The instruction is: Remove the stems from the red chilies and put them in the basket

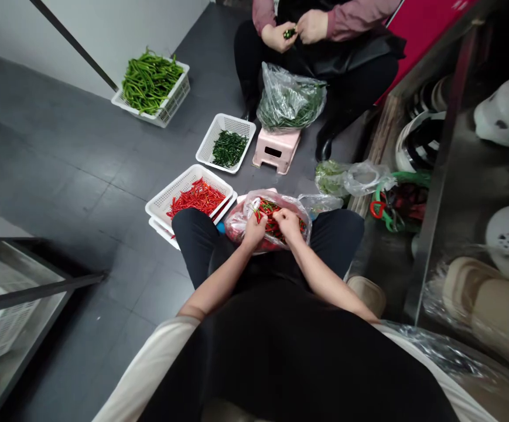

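Note:
Between my knees rests an open clear plastic bag (236, 223) full of red chilies (300, 225) with green stems. My left hand (255, 227) is over the bag's left part, its fingers closed on red chilies. Just to its right, my right hand (288, 224) is above the chilies with its fingers pinched together; what it grips, if anything, is too small to make out. A white basket (160, 205) of loose red chilies (197, 198) stands left of my left knee, stacked on another white basket.
Across from me sits a person (316, 26) handling something green. Before them, a bag of green chilies (291, 105) rests on a pink stool (277, 149). Baskets of green chilies (229, 148) and long green peppers (151, 82) stand left; shelves (439, 152) flank the right.

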